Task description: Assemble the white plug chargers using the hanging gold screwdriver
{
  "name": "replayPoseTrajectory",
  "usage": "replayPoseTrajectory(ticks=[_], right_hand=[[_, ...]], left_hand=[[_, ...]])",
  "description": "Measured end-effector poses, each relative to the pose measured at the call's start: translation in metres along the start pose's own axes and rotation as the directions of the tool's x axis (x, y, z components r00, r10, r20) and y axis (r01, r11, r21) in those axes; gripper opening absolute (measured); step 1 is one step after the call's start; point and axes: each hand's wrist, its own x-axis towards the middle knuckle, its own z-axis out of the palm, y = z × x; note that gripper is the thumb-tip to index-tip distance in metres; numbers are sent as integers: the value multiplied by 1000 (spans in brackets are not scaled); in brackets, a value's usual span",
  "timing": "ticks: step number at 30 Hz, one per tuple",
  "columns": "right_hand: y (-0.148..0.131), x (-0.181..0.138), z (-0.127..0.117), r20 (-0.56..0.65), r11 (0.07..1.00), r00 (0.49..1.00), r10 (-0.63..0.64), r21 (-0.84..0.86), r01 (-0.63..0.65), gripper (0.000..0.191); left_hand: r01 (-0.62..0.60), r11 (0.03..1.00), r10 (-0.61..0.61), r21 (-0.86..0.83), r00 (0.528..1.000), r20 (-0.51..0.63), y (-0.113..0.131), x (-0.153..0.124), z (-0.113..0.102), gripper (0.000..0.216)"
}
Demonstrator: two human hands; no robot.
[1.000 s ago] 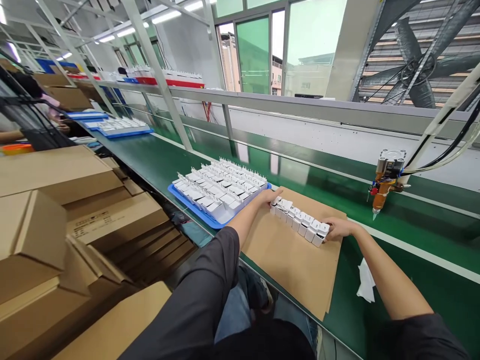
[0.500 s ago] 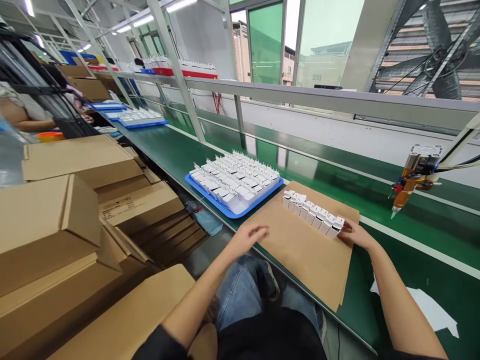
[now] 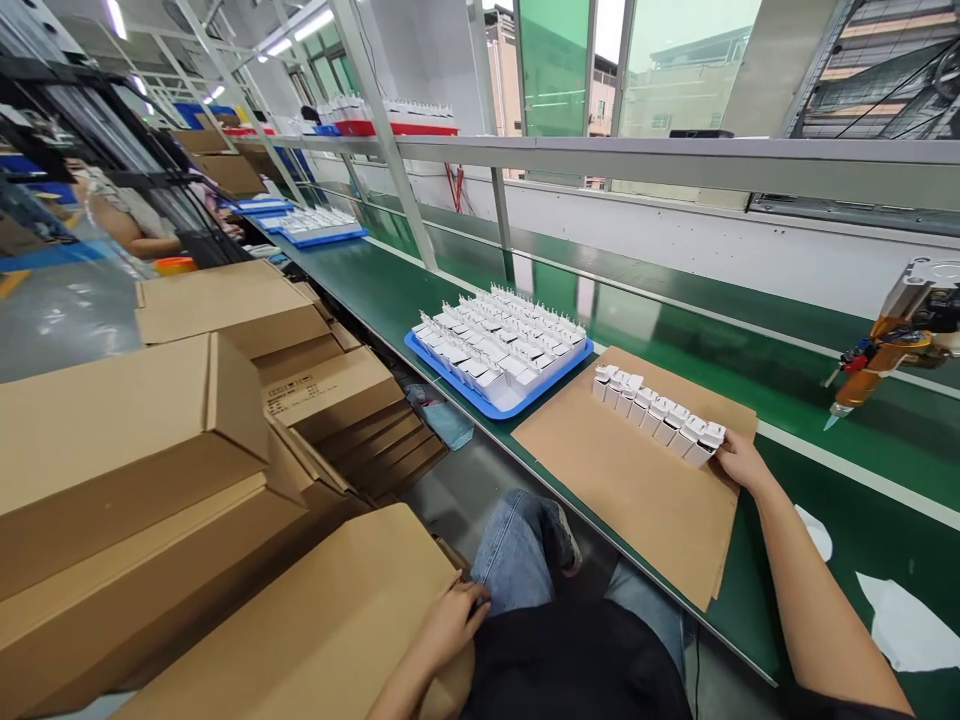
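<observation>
Seen from a person's own head, a row of small white boxes (image 3: 660, 415) stands on a brown cardboard sheet (image 3: 600, 470) on a green counter (image 3: 337, 270). The right hand (image 3: 739, 460) touches the end box of the row, its fingers partly hidden behind it; whether they grip cannot be told. The left hand (image 3: 454, 618) lies at the edge of a large carton (image 3: 315, 620) beside the person's knee, fingers curled; any hold on the carton is unclear. Just left of the sheet, a blue tray (image 3: 501, 413) carries many more white boxes in rows. To the right, an orange nozzle (image 3: 874, 365) points down above the counter, and white scraps (image 3: 911, 625) lie near the right forearm.
</observation>
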Motion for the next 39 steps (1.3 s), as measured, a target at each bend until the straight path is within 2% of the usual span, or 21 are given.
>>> replayPoseTrajectory(ticks=[7, 11, 14, 17, 21, 23, 24, 27, 28, 30, 31, 32, 34, 35, 36, 37, 39], right_hand=[[4, -1, 14, -18, 999, 999, -29, 32, 30, 56], [4, -3, 15, -13, 998, 999, -37, 51, 38, 52], [3, -4, 13, -6, 997, 1000, -28, 73, 29, 52], [1, -6, 13, -4, 994, 1000, -13, 113, 13, 56], [-8, -10, 13, 3, 980, 1000, -9, 197, 8, 55], [-15, -14, 5, 22, 969, 1000, -20, 248, 13, 49], [-18, -18, -2, 31, 961, 999, -29, 275, 19, 45], [-22, -34, -40, 29, 938, 998, -58, 345, 45, 36], [-20, -41, -56, 17, 930, 998, -60, 364, 50, 38], [-14, -56, -88, -37, 914, 998, -55, 401, 65, 42], [-10, -63, -102, -198, 889, 980, -23, 444, 111, 40], [-7, -68, -113, -383, 863, 924, 18, 473, 179, 38], [-4, -76, -129, -605, 844, 792, 77, 462, 271, 35], [-6, -77, -132, -682, 845, 726, 89, 438, 308, 31], [-9, -76, -133, -727, 852, 682, 83, 407, 329, 29], [-14, -74, -133, -753, 863, 655, 69, 375, 340, 32], [-26, -64, -128, -753, 887, 657, 30, 323, 330, 50]], left_hand=[[0, 994, -1, -110, 1000, -10, -25, 11, 4, 42], [8, 990, -9, -139, 1000, -3, -29, 13, 1, 43], [64, 990, -68, -127, 997, -25, -31, 18, -6, 44], [122, 991, -123, -56, 992, -9, -38, 25, -8, 49], [156, 960, -175, 231, 982, 63, -38, 39, -5, 37], [135, 940, -161, 313, 985, 58, -22, 49, -11, 29], [112, 948, -133, 297, 990, 51, -10, 54, -18, 27], [-39, 999, 42, 25, 986, -162, 42, 71, -52, 35], [-126, 991, 113, -38, 964, -243, 62, 78, -67, 37], [-259, 959, 192, -112, 890, -414, 102, 97, -96, 36], [-306, 941, 203, -149, 856, -476, 121, 110, -110, 35], [-339, 920, 187, -196, 821, -540, 139, 125, -123, 32], [-428, 843, 142, -325, 761, -632, 169, 165, -145, 35], [-469, 791, 139, -392, 762, -632, 181, 187, -153, 51], [-469, 751, 109, -465, 782, -614, 191, 209, -160, 68], [-438, 718, 86, -542, 827, -555, 199, 230, -165, 84], [-396, 640, 121, -658, 898, -422, 208, 265, -170, 104]])
